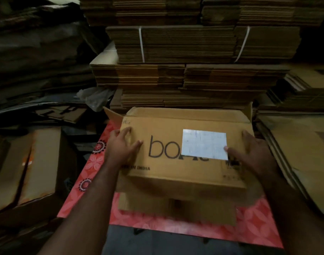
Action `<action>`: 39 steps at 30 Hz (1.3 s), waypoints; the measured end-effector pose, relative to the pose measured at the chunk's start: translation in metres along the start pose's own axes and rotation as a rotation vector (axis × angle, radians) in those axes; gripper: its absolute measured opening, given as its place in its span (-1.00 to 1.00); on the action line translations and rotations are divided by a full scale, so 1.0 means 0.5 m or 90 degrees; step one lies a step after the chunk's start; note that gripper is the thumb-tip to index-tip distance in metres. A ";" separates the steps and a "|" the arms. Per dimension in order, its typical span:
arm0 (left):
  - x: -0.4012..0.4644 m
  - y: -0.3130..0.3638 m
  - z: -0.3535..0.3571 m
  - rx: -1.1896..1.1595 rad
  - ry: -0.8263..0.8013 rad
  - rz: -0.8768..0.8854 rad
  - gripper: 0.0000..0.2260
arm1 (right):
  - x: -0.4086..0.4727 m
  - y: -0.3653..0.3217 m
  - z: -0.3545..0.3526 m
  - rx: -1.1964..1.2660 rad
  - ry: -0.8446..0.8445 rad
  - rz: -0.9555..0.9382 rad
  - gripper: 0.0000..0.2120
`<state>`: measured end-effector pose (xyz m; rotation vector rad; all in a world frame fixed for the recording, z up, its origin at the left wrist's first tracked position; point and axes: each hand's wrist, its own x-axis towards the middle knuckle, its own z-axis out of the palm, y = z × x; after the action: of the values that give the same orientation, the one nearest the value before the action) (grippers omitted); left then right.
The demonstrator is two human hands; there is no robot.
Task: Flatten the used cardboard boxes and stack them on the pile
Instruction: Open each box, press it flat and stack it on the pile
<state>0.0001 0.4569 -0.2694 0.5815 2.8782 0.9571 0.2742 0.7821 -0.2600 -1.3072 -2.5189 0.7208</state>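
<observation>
**Both hands on a printed carton atop the pink sheet**

A brown corrugated cardboard box (177, 173) with black lettering and a white rectangular label (204, 144) lies on another flat piece of brown cardboard (144, 205), over a pink flower-patterned sheet (253, 229). The left hand (120, 144) and right hand (253, 150) rest on its top face, fingers spread wide, thumbs pointing inward. Behind rise strapped stacks of flattened brown cardboard (190, 45)
</observation>
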 end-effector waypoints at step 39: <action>-0.269 -0.030 0.095 0.519 -0.154 0.400 0.12 | -0.293 -0.057 0.217 -0.427 -0.048 -0.303 0.17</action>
<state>0.1280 0.4234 -0.3255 1.5683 2.7822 -0.3494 0.2960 0.6144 -0.3334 -0.7477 -3.0893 -0.2014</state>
